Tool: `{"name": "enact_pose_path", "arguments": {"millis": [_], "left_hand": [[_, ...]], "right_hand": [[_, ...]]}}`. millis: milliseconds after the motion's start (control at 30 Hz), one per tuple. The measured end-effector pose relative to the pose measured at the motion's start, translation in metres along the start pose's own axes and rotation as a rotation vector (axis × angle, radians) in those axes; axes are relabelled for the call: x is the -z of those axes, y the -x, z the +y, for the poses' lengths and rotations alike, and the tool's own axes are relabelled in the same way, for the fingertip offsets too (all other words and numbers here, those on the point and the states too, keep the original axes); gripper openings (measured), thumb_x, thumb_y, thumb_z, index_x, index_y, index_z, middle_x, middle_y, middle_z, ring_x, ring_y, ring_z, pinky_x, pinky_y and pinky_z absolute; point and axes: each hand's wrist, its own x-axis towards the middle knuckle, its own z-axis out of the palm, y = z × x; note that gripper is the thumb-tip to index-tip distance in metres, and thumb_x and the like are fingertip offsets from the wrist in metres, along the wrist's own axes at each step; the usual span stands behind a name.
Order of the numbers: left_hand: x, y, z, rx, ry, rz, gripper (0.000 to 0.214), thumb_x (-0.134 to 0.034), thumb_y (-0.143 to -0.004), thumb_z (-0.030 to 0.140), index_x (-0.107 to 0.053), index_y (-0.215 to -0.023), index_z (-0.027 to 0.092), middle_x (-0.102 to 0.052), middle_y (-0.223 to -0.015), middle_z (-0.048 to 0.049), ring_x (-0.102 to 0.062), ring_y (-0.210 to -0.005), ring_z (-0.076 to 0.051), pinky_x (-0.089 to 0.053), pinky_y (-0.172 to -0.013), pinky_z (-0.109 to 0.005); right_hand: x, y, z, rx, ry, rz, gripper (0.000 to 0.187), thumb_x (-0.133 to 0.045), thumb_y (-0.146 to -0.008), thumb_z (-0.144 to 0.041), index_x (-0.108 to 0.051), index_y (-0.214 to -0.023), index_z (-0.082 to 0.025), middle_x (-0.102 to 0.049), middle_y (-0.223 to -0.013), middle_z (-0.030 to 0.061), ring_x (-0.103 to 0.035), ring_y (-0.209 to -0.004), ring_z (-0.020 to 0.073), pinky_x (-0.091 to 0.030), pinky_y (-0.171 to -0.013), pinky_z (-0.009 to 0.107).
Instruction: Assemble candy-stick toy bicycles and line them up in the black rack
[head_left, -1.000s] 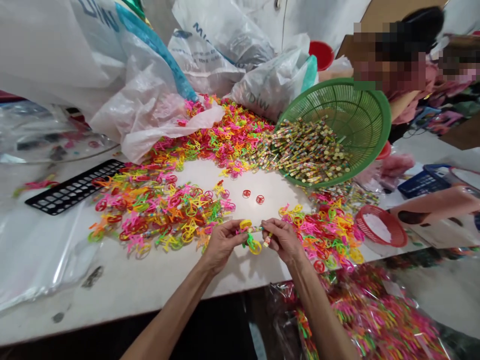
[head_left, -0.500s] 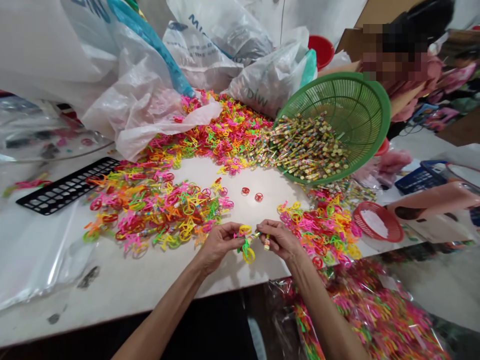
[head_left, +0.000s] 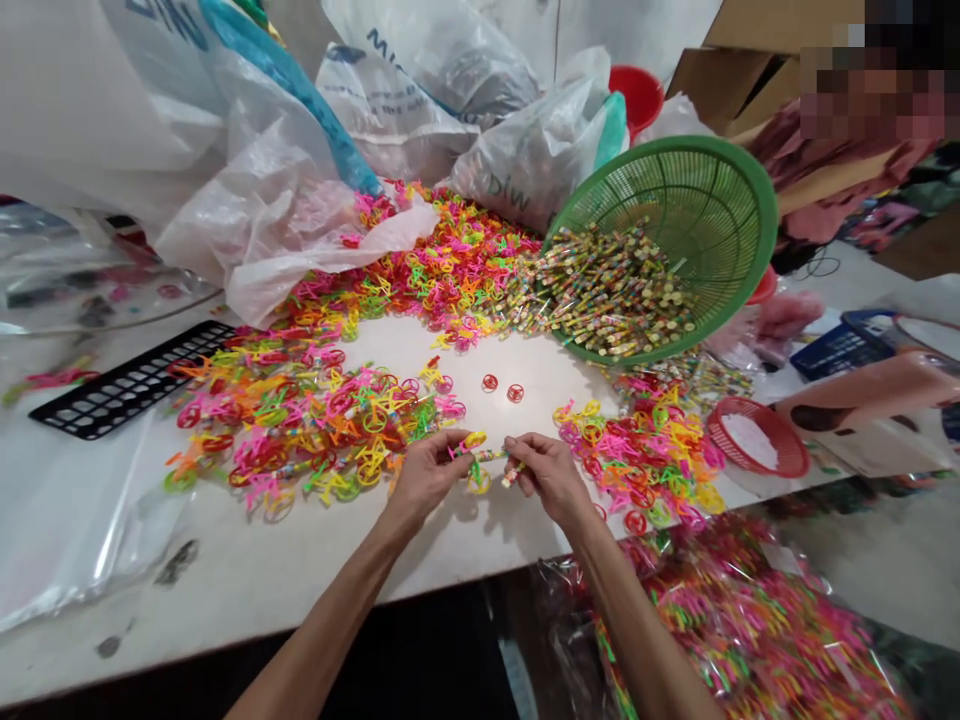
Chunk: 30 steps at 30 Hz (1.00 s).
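My left hand (head_left: 424,472) and my right hand (head_left: 546,473) meet over the near middle of the white table (head_left: 315,560). Between them they pinch a small plastic toy bicycle (head_left: 475,462) with yellow wheels and a green frame. My left fingers hold the bicycle. My right fingers are closed on a thin striped candy stick (head_left: 514,470) whose end meets the bicycle. A heap of coloured plastic bicycles (head_left: 315,420) lies just left of my hands, and another heap (head_left: 645,450) lies just right.
A tilted green basket (head_left: 697,220) spills striped candy sticks (head_left: 607,295). Two red wheels (head_left: 501,387) lie loose. Plastic bags (head_left: 247,190) crowd the back. A black grid tray (head_left: 127,385) sits left, a red basket (head_left: 757,440) right. A bag of bicycles (head_left: 742,630) hangs below the table edge. Another person (head_left: 862,130) is at far right.
Both hands have shifted slightly away from me and to the left with the bicycle, which now lies flatter between the fingers. The person at far right has moved further right.
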Motion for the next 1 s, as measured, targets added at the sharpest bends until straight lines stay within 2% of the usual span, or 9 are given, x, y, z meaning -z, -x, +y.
{"name": "enact_pose_path", "arguments": {"millis": [67, 133, 200, 233, 333, 467, 633, 833, 1000], "left_hand": [[0.016, -0.010, 0.011, -0.067, -0.127, 0.009, 0.032, -0.065, -0.065, 0.029, -0.066, -0.094, 0.016, -0.063, -0.076, -0.0026, -0.056, -0.065, -0.015, -0.045, -0.060, -0.028], [0.033, -0.031, 0.028, -0.217, -0.420, 0.075, 0.031, -0.059, -0.072, 0.026, -0.063, -0.102, 0.019, -0.062, -0.088, -0.0043, -0.056, -0.081, -0.018, -0.044, -0.073, -0.031], [0.047, -0.061, 0.045, -0.336, -0.805, 0.111, 0.030, -0.047, -0.079, 0.018, -0.061, -0.106, 0.019, -0.059, -0.105, -0.0069, -0.052, -0.100, -0.021, -0.039, -0.087, -0.035], [0.051, -0.078, 0.051, -0.309, -0.967, 0.044, 0.031, -0.042, -0.080, 0.012, -0.061, -0.102, 0.019, -0.058, -0.108, -0.0074, -0.049, -0.105, -0.021, -0.037, -0.090, -0.037], [0.051, -0.122, 0.055, -0.222, -1.048, -0.117, 0.011, -0.055, -0.074, 0.010, -0.064, -0.076, 0.016, -0.062, -0.088, -0.0069, -0.054, -0.095, -0.022, -0.039, -0.087, -0.038], [0.047, -0.142, 0.049, -0.156, -0.992, -0.117, 0.016, -0.057, -0.081, 0.027, -0.059, -0.088, 0.013, -0.058, -0.097, -0.0057, -0.052, -0.097, -0.020, -0.039, -0.089, -0.044], [0.040, -0.109, 0.059, -0.133, -0.720, -0.011, 0.018, -0.045, -0.080, 0.012, -0.056, -0.095, 0.015, -0.051, -0.112, -0.0107, -0.047, -0.108, -0.024, -0.037, -0.091, -0.040], [0.012, -0.027, 0.046, 0.046, -0.131, -0.263, 0.014, -0.049, -0.074, 0.021, -0.053, -0.085, 0.014, -0.059, -0.069, -0.0042, -0.059, -0.061, -0.016, -0.049, -0.056, -0.029], [0.007, 0.005, 0.026, 0.138, 0.232, -0.263, 0.032, -0.062, -0.070, 0.032, -0.052, -0.095, 0.013, -0.062, -0.075, -0.0054, -0.060, -0.062, -0.014, -0.049, -0.056, -0.026]], "right_hand": [[0.010, -0.008, -0.003, -0.037, 0.028, -0.037, 0.043, -0.071, -0.063, -0.042, -0.063, -0.094, -0.012, -0.059, -0.050, -0.0024, -0.034, -0.028, 0.0027, -0.020, -0.031, 0.017], [0.021, -0.015, -0.004, 0.009, 0.092, 0.024, 0.057, -0.071, -0.063, -0.041, -0.056, -0.110, -0.012, -0.059, -0.049, -0.0035, -0.036, -0.029, 0.0040, -0.023, -0.032, 0.018], [0.029, -0.021, -0.002, 0.065, 0.137, 0.103, 0.055, -0.073, -0.060, -0.038, -0.058, -0.105, -0.011, -0.058, -0.047, -0.0039, -0.039, -0.032, 0.0052, -0.028, -0.035, 0.018], [0.031, -0.022, -0.001, 0.070, 0.135, 0.116, 0.050, -0.075, -0.058, -0.036, -0.060, -0.099, -0.011, -0.058, -0.048, -0.0036, -0.042, -0.034, 0.0060, -0.031, -0.037, 0.019], [0.029, -0.021, 0.006, 0.023, 0.075, 0.071, 0.037, -0.076, -0.056, -0.032, -0.063, -0.085, -0.012, -0.062, -0.055, -0.0001, -0.050, -0.042, 0.0087, -0.039, -0.043, 0.021], [0.028, -0.010, 0.010, -0.017, 0.049, 0.125, 0.034, -0.079, -0.052, -0.030, -0.066, -0.079, -0.013, -0.067, -0.063, 0.0041, -0.057, -0.050, 0.0122, -0.045, -0.051, 0.024], [0.035, -0.001, 0.000, -0.021, -0.071, 0.168, 0.035, -0.083, -0.045, -0.028, -0.069, -0.074, -0.015, -0.069, -0.071, 0.0057, -0.060, -0.057, 0.0147, -0.049, -0.056, 0.026], [0.010, 0.006, -0.014, 0.104, -0.183, 0.175, 0.032, -0.081, -0.052, -0.029, -0.067, -0.077, -0.017, -0.067, -0.066, 0.0034, -0.053, -0.046, 0.0092, -0.043, -0.046, 0.023], [-0.008, 0.014, -0.011, 0.121, -0.136, 0.091, 0.024, -0.079, -0.056, -0.026, -0.065, -0.073, -0.016, -0.063, -0.056, -0.0003, -0.055, -0.048, 0.0096, -0.042, -0.049, 0.022]]}}
